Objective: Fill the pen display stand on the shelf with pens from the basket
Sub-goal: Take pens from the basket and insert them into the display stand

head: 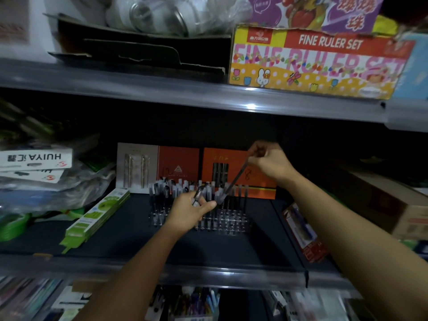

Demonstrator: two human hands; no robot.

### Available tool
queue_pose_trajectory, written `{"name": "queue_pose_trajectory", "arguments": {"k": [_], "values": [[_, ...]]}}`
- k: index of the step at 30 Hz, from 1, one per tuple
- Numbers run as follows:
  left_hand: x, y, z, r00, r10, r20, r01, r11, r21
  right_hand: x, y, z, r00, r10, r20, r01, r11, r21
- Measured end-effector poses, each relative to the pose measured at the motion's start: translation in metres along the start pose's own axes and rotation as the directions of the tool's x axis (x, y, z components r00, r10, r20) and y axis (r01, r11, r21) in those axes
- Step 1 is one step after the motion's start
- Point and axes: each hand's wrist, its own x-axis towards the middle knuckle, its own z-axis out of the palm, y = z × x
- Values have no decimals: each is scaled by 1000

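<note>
Head view puts the slim dark pen [234, 181] in my right hand [266, 159] at the centre of things: I pinch it by its upper end, and it slants down and to the left so its lower tip sits among the pens already standing. I judge it light, stiff and smooth-barrelled, so a fingertip pinch high on the barrel is enough, though a slick plastic body could twist if I push it off-axis into a hole. My left hand [193, 210] curls its fingers round another dark pen with a clear cap [198, 196], low over the front of the stand.

The clear plastic pen display stand with its grid of holes [231, 222] sits on the dark shelf [231, 251]. Its back rows carry a crowd of upright pens with pale caps [176, 186], while the front rows on the right look unfilled, so I judge the job about half done. The stand looks light enough to slide if I jab it.

Behind it lean two orange-and-beige pen cards [178, 163]. Green flat packs [97, 216] lie to the left, a red box [301, 232] to the right. The basket is not in view
</note>
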Motion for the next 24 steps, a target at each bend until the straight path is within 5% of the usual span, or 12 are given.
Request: {"name": "queue_pose_trajectory", "arguments": {"k": [9,24], "values": [[7,4,11,998,46,33,-45,999,-24,-4,24,20,986,-113,126,148,938,-314],[15,-9,10,999,26,25,-25,999,-39,-4,43,60,938,-104,331,240,884,-402]]}}
